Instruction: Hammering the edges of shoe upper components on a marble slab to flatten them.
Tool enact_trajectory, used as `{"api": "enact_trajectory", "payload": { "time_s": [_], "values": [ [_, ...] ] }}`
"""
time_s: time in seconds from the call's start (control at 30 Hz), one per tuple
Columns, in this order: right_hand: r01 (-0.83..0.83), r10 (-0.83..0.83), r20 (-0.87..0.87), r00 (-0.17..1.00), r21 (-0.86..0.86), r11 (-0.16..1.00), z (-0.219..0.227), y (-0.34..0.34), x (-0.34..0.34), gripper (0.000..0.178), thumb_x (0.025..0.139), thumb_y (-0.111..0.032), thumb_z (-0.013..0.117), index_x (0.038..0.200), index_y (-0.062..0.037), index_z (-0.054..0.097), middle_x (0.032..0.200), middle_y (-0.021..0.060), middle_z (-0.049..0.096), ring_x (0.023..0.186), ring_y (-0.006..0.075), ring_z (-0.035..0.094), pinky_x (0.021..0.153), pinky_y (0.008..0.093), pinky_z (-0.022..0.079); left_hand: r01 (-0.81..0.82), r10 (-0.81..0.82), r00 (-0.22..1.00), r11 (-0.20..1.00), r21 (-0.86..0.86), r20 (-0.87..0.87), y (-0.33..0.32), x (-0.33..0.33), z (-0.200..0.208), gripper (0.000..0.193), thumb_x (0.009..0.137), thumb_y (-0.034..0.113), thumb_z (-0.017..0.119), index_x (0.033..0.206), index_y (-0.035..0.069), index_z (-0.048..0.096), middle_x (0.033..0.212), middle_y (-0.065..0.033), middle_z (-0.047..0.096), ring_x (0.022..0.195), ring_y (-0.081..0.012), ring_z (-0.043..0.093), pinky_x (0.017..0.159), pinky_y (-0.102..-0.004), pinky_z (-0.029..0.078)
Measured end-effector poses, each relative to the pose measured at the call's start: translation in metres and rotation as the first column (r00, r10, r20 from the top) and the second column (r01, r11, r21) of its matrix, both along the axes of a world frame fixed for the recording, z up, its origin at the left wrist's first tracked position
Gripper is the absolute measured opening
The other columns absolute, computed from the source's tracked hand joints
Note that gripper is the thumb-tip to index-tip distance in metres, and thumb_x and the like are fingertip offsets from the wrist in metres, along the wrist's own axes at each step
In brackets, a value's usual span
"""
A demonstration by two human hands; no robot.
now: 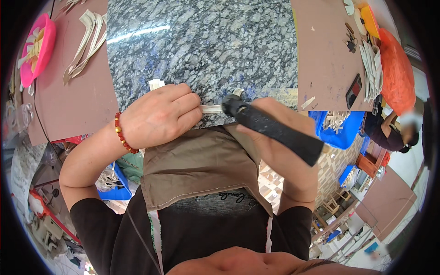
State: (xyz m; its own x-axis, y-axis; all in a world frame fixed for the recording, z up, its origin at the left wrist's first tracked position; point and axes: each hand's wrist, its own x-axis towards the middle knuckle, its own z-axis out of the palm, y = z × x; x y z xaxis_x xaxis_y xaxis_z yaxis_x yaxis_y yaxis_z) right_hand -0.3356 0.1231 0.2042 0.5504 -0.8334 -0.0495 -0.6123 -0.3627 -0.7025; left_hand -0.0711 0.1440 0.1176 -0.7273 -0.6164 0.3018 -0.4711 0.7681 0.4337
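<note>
My left hand (160, 112) has its fingers curled down on a narrow white strip (211, 109) at the near edge of the speckled stone slab (201, 50). One pale end (156, 84) sticks out beyond the knuckles. In my right hand (285, 115) is a black hammer (279, 130), with the fingers closed behind it. Its round head is over the strip's right part; whether it touches the strip I cannot tell. A short pale end (238, 92) shows just past the head. The hammer's grip is mostly hidden.
Curved pale strips (87, 39) and a pink basin (49, 39) lie to the left. At right are keys (350, 39), a phone (353, 91), stacked pale pieces (372, 68) and a red bag (396, 68). Blue bins (346, 137) stand below; another person (389, 130) is at far right.
</note>
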Motion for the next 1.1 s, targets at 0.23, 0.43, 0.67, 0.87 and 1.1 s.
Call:
{"api": "enact_trajectory", "payload": {
  "time_s": [0.23, 0.43, 0.67, 0.87, 1.1],
  "values": [
    [0.034, -0.033, -0.099, 0.995, 0.005, 0.999, -0.005, -0.003, -0.005, 0.02, 0.088, -0.012, 0.086, 0.099, -0.0029, 0.071, 0.079, 0.0105, 0.064, 0.064, 0.0253, 0.062, 0.061, 0.0328, 0.049, -0.046, 0.045, 0.999, 0.996, 0.076, 0.011, 0.006, 0.012, -0.001, 0.025, 0.08, 0.009, 0.068, 0.104, 0.002, 0.068, 0.096, -0.0076, 0.061, 0.086, -0.025, 0.062, 0.073, -0.0355, 0.055],
    [0.102, -0.103, -0.006, 0.995, -0.112, 0.988, -0.016, -0.004, 0.013, 0.018, 0.091, -0.012, 0.084, 0.099, -0.0025, 0.07, 0.081, 0.0104, 0.067, 0.065, 0.0245, 0.063, 0.063, 0.0321, 0.051, -0.302, 0.31, 0.945, 0.95, 0.08, -0.107, 0.017, -0.027, -0.011, 0.032, 0.078, -0.002, 0.071, 0.109, 0.0, 0.071, 0.095, -0.0098, 0.064, 0.083, -0.0274, 0.065, 0.069, -0.0377, 0.056],
    [0.124, -0.124, 0.014, 0.992, -0.036, 0.992, -0.028, -0.004, 0.012, 0.012, 0.094, -0.007, 0.075, 0.101, -0.0081, 0.067, 0.082, 0.0108, 0.063, 0.072, 0.0338, 0.066, 0.062, 0.039, 0.051, -0.438, 0.455, 0.885, 0.886, 0.153, -0.101, 0.011, -0.036, -0.003, 0.023, 0.083, -0.002, 0.078, 0.105, 0.004, 0.071, 0.089, -0.0094, 0.066, 0.078, -0.0305, 0.066, 0.068, -0.0389, 0.056],
    [0.146, -0.146, -0.002, 0.989, -0.04, 0.988, -0.029, -0.003, 0.012, 0.014, 0.093, -0.008, 0.078, 0.1, -0.0072, 0.065, 0.082, 0.0106, 0.063, 0.071, 0.0341, 0.065, 0.061, 0.0383, 0.05, -0.349, 0.368, 0.919, 0.926, 0.145, -0.143, 0.014, -0.017, -0.009, 0.027, 0.079, 0.0, 0.079, 0.105, 0.003, 0.073, 0.09, -0.0094, 0.066, 0.077, -0.0285, 0.066, 0.067, -0.0378, 0.055],
    [0.091, -0.092, -0.002, 0.996, -0.112, 0.99, -0.02, -0.013, 0.013, 0.016, 0.092, -0.01, 0.081, 0.103, -0.0057, 0.069, 0.085, 0.0097, 0.067, 0.07, 0.0272, 0.066, 0.064, 0.0344, 0.052, -0.265, 0.264, 0.964, 0.963, -0.05, -0.034, 0.023, -0.012, -0.009, 0.038, 0.077, 0.004, 0.07, 0.114, -0.005, 0.073, 0.1, -0.0111, 0.064, 0.083, -0.0258, 0.064, 0.069, -0.037, 0.055]
  ]
}}
